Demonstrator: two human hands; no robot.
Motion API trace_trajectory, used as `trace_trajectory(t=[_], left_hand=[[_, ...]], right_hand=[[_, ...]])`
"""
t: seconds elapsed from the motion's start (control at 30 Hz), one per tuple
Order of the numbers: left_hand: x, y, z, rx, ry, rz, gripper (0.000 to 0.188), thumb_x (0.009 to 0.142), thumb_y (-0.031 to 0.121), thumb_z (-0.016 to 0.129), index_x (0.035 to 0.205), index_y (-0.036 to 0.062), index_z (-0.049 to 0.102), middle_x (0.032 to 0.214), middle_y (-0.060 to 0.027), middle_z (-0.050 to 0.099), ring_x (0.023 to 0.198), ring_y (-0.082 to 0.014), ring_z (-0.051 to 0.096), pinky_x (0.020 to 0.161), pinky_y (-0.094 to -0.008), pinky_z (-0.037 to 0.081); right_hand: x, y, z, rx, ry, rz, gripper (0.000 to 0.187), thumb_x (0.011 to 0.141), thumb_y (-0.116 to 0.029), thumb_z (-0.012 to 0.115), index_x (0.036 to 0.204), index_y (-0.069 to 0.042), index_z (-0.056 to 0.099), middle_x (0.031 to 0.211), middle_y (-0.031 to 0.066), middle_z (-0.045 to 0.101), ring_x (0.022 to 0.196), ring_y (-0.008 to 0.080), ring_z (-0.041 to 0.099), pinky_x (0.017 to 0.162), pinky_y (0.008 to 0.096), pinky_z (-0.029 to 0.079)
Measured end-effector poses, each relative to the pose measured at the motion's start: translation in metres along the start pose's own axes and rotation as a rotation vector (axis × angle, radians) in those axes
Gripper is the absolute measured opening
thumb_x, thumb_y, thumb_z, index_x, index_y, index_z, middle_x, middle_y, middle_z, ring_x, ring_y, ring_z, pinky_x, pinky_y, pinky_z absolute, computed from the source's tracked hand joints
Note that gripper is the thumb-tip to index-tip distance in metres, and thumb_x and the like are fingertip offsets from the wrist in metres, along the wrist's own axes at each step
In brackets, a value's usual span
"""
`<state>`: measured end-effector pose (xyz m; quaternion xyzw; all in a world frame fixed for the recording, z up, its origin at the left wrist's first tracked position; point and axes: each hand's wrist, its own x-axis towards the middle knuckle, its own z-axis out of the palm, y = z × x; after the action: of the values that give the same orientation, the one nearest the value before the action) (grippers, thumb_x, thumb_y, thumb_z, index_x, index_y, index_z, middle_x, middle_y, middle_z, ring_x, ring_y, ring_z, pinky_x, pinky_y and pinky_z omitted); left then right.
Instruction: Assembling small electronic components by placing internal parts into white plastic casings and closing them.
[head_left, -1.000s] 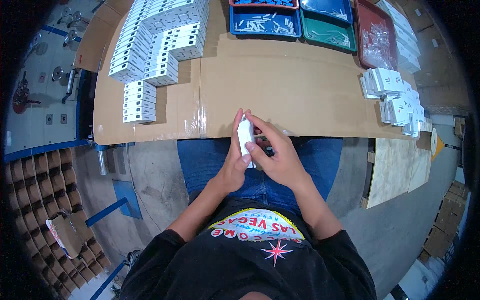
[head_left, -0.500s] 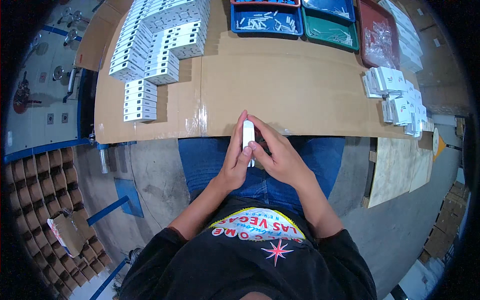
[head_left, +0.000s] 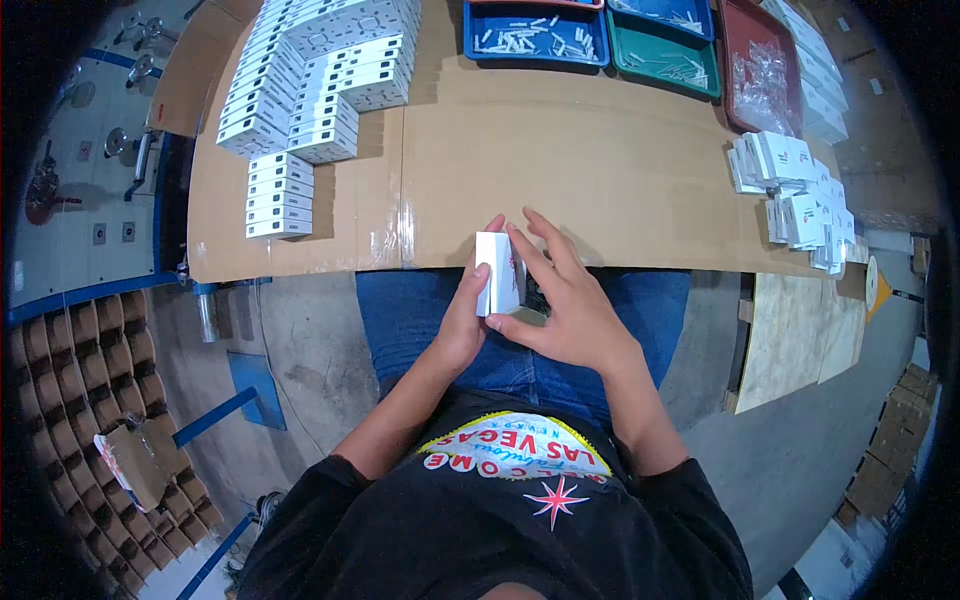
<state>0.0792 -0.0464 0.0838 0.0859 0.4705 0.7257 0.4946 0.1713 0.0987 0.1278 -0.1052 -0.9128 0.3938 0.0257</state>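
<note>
A small white carton (head_left: pixel 488 272) stands upright between my hands at the table's near edge, above my lap. My left hand (head_left: pixel 462 325) is closed on its left side, with the thumb across the near white face and the other fingers mostly hidden behind. On the opposite side, my right hand (head_left: pixel 578 312) has its thumb at the lower corner and its index finger by the upper edge; its other fingers are raised and spread apart. The carton's right face shows some print and lies partly in shadow. Whether its flaps are closed I cannot tell.
Stacked white boxes (head_left: pixel 325 95) fill the table's left. White packets or cartons (head_left: pixel 800 200) are piled on the right. At the back are blue trays (head_left: pixel 535 50) and a green tray (head_left: pixel 665 80) of small white parts, beside a dark red tray (head_left: pixel 740 110) with clear plastic bags.
The carton has turned from a narrow edge to show a wider face and its printed side. My right fingers have lifted and spread from it, while my left thumb has moved up onto it.
</note>
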Motion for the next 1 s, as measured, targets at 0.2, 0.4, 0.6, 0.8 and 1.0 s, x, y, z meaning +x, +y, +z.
trace_trajectory(t=[0.2,0.4,0.6,0.8,1.0], left_hand=[[-0.001,-0.004,-0.001,0.046,0.045,-0.014,0.068,0.111,0.051,0.030,0.164,0.0106,0.018,0.155,-0.0109,0.040,0.140,-0.0216,0.043,0.116,-0.0387,0.036],[-0.004,-0.004,0.007,-0.072,0.133,-0.001,0.061,0.112,0.047,0.034,0.157,0.0066,0.032,0.147,-0.0119,0.051,0.134,-0.0225,0.053,0.113,-0.0377,0.043],[-0.004,-0.012,0.004,-0.023,0.182,0.031,0.055,0.112,0.044,0.037,0.152,0.0065,0.038,0.140,-0.0090,0.055,0.126,-0.0183,0.056,0.105,-0.0350,0.047],[-0.004,-0.015,0.009,0.079,0.240,0.122,0.050,0.113,0.031,0.037,0.156,0.0052,0.035,0.137,-0.0065,0.052,0.122,-0.0144,0.051,0.106,-0.0302,0.041],[-0.006,0.004,0.019,0.368,0.257,0.311,0.051,0.110,0.021,0.044,0.157,0.0063,0.032,0.136,-0.0098,0.048,0.117,-0.0190,0.052,0.106,-0.0340,0.041]], right_hand=[[0.004,0.002,0.005,0.167,0.038,-0.123,0.093,0.080,-0.035,0.082,0.157,-0.007,0.039,0.162,0.0202,0.034,0.144,0.0392,0.043,0.114,0.0457,0.042],[0.005,0.013,0.013,0.058,0.130,-0.366,0.074,0.086,-0.026,0.076,0.150,-0.003,0.048,0.158,0.0222,0.040,0.141,0.0411,0.047,0.112,0.0450,0.044],[0.008,0.025,0.029,0.016,0.199,-0.462,0.064,0.091,-0.023,0.069,0.146,0.003,0.050,0.154,0.0298,0.042,0.138,0.0432,0.051,0.112,0.0459,0.046],[0.008,0.029,0.033,-0.035,0.288,-0.549,0.058,0.091,-0.017,0.065,0.143,0.006,0.052,0.150,0.0296,0.048,0.132,0.0422,0.057,0.108,0.0439,0.050],[-0.004,0.025,0.028,0.074,0.198,-0.453,0.062,0.089,-0.006,0.065,0.147,0.008,0.045,0.153,0.0297,0.046,0.133,0.0410,0.057,0.098,0.0425,0.057]])
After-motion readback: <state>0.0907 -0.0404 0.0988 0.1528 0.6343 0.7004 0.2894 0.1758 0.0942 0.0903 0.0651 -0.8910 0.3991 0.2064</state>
